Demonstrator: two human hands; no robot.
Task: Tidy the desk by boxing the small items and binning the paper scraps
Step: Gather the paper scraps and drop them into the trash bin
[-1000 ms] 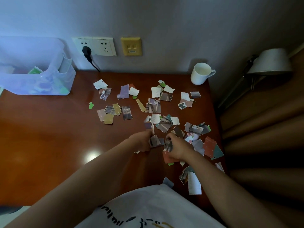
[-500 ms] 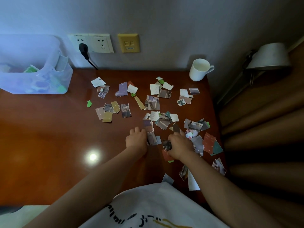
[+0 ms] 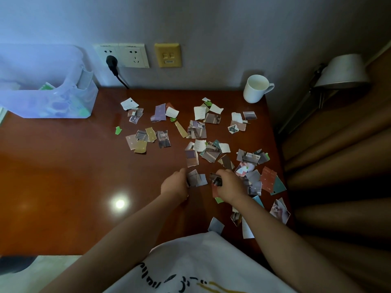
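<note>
**Scrap round-up under way at the near right of the counter**

Head view: I have both hands down among the paper scraps, which lie scattered over the right half of the counter, from the white mug at the far edge to the near edge by my shirt. My right hand is curled around a small dark bunch of scraps. My left hand is curled against the edge of a grey scrap lying between the two hands; its fingertips are hidden, so I cannot tell whether it pinches or only pushes. The clear plastic box stands at the far left against the wall and already holds some small items. No bin is in view.

As I judge it, the step is gathering. It would go best by sweeping the hands inward to bank loose pieces into one pile before lifting. The pieces are light and flat, so they are likely to slip from a loose grip. The ones overhanging the near right edge should be drawn in first.
</note>
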